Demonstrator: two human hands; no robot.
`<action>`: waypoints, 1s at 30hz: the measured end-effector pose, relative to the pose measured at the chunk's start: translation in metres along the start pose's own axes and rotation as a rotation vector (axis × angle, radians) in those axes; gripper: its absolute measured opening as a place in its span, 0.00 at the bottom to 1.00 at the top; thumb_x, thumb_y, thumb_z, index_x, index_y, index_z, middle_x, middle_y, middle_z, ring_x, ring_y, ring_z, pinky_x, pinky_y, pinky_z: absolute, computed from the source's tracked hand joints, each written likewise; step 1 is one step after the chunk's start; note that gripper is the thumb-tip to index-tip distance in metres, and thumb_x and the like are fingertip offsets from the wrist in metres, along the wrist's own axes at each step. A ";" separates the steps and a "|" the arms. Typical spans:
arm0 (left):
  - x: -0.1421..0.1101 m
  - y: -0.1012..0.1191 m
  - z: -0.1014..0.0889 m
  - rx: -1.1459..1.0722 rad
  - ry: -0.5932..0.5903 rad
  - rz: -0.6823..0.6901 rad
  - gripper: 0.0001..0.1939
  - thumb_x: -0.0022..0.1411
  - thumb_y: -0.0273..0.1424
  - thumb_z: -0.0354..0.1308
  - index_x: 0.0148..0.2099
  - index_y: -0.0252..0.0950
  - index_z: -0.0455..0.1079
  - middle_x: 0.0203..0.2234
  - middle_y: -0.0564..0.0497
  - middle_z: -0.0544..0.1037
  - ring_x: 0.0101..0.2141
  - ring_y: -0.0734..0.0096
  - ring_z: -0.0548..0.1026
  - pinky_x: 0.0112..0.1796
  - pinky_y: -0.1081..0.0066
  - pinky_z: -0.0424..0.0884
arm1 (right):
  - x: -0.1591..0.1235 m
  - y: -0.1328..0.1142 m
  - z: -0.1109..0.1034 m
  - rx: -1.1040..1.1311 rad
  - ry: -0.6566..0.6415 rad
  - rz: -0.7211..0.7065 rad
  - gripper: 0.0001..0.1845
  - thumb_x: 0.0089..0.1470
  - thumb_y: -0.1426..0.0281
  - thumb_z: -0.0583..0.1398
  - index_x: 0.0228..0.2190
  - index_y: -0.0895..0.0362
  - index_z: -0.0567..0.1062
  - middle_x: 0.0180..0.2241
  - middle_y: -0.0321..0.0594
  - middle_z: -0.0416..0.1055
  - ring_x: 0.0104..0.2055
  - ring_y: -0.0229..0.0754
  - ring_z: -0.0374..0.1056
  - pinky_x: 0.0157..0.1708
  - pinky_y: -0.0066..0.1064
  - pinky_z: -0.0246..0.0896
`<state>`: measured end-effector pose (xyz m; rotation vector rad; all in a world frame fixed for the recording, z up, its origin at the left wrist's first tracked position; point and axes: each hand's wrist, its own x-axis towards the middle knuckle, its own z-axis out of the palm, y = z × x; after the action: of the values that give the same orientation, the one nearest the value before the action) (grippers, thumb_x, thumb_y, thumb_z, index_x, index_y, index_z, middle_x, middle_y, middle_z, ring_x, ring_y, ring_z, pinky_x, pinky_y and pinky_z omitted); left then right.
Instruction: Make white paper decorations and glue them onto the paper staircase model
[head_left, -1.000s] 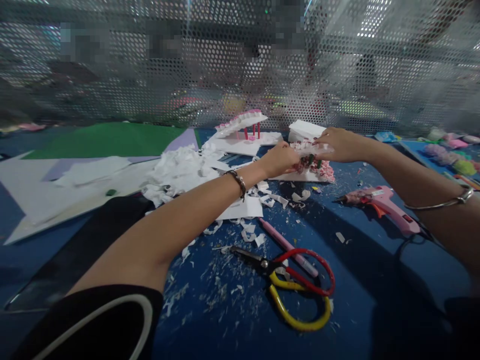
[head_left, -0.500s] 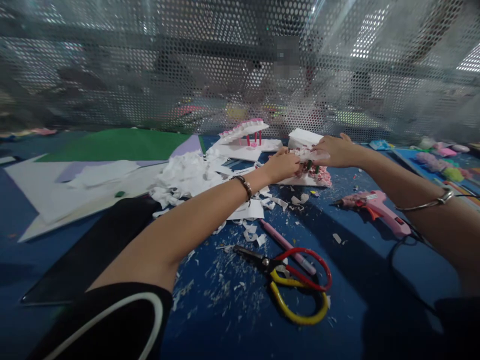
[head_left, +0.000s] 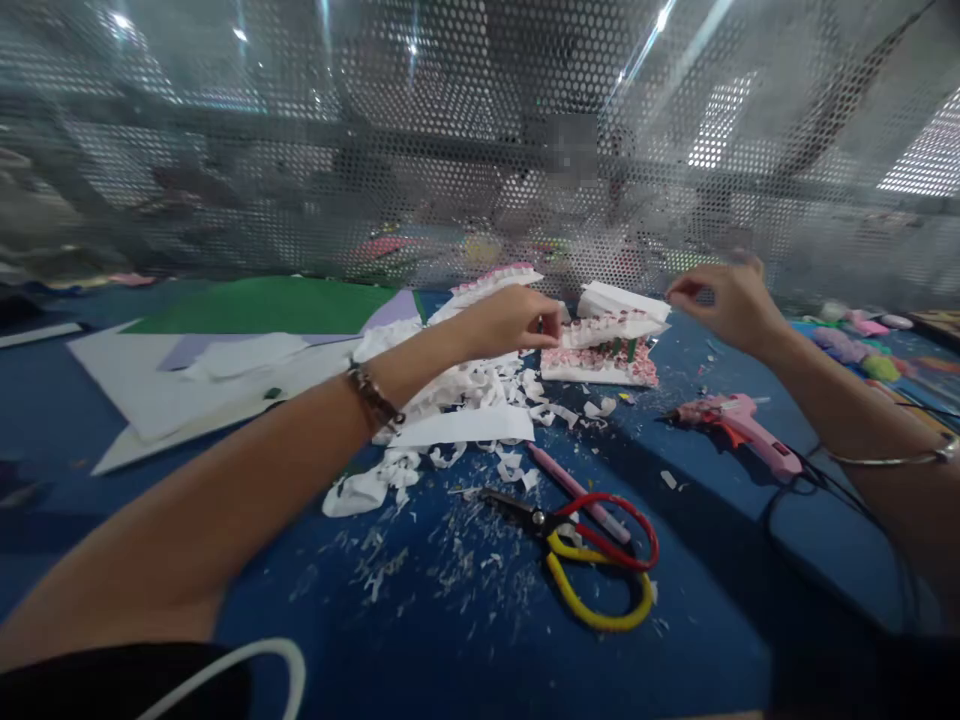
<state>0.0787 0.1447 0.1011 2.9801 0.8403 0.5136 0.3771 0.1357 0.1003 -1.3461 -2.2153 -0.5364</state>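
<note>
In the head view, from where I'm standing, a small white-and-pink craft model point(head_left: 611, 330) sits on the blue tabletop point(head_left: 420, 660) between the person's two bare hands. The left hand point(head_left: 506, 320) is the nearer one: its bent fingers are right at the left end of the model's ruffled roof, though I can't tell whether they touch it. They're loosely curled, with a dark gap by the thumb, and I see nothing held there. The model lies to that hand's right; the long side of its roof runs across, from the left hand toward the right, climbing a little. Green posts show under it, above a pink-crumbed base.

The right hand point(head_left: 720, 300) hangs off the roof's other end, clearly apart from it. Thumb and forefinger make a narrow ring; whether the tips meet or pinch something tiny, I can't tell. A folded white card point(head_left: 626, 300) is just left of those fingertips, behind the roof.

Nearer the wearer than the right hand lies a pink glue gun point(head_left: 757, 430). Below the left hand there's a heap of paper scraps point(head_left: 469, 385), then a pink pen point(head_left: 555, 467) and scissors point(head_left: 538, 519).
</note>
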 end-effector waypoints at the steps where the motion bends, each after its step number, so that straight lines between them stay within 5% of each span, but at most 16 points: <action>1: -0.009 0.004 -0.004 -0.010 -0.019 -0.016 0.07 0.55 0.32 0.58 0.31 0.31 0.71 0.24 0.51 0.75 0.25 0.78 0.68 0.27 0.78 0.57 | -0.005 -0.004 -0.005 -0.002 0.022 0.022 0.10 0.52 0.67 0.52 0.30 0.54 0.73 0.29 0.38 0.73 0.34 0.41 0.68 0.54 0.53 0.35; 7: -0.062 0.019 -0.006 0.181 -0.203 -0.089 0.19 0.61 0.38 0.49 0.24 0.34 0.71 0.14 0.52 0.71 0.19 0.76 0.66 0.25 0.75 0.56 | -0.040 -0.031 -0.022 0.014 0.022 0.031 0.09 0.52 0.67 0.54 0.30 0.55 0.73 0.26 0.35 0.73 0.29 0.36 0.68 0.56 0.47 0.35; 12: -0.093 0.012 0.018 0.233 -0.150 -0.005 0.14 0.62 0.27 0.45 0.48 0.36 0.66 0.44 0.45 0.71 0.39 0.69 0.71 0.36 0.72 0.63 | -0.068 -0.063 -0.027 0.124 0.024 -0.050 0.06 0.54 0.69 0.54 0.30 0.55 0.71 0.23 0.31 0.72 0.25 0.33 0.66 0.56 0.44 0.43; 15: -0.102 0.007 0.034 0.226 -0.154 0.002 0.15 0.63 0.32 0.46 0.49 0.33 0.65 0.46 0.43 0.70 0.46 0.65 0.68 0.44 0.68 0.63 | -0.083 -0.086 -0.024 0.168 -0.041 -0.140 0.04 0.54 0.69 0.54 0.31 0.54 0.70 0.25 0.31 0.72 0.26 0.34 0.67 0.56 0.44 0.43; 20: -0.110 0.004 0.048 0.192 -0.256 -0.064 0.27 0.60 0.44 0.49 0.56 0.32 0.58 0.49 0.40 0.69 0.47 0.59 0.68 0.43 0.67 0.64 | -0.100 -0.112 -0.015 0.246 -0.159 -0.207 0.05 0.55 0.71 0.54 0.33 0.54 0.70 0.27 0.31 0.73 0.27 0.33 0.68 0.57 0.47 0.41; 30: -0.115 0.015 0.025 0.122 -0.124 -0.062 0.24 0.60 0.39 0.50 0.56 0.34 0.56 0.47 0.41 0.70 0.47 0.61 0.69 0.41 0.70 0.63 | -0.114 -0.119 0.001 0.298 -0.147 -0.184 0.05 0.55 0.71 0.54 0.33 0.55 0.70 0.25 0.30 0.71 0.27 0.33 0.67 0.57 0.46 0.44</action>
<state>0.0016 0.0752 0.0428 3.0437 0.9826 0.2826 0.3150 0.0041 0.0235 -1.0644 -2.4382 -0.1622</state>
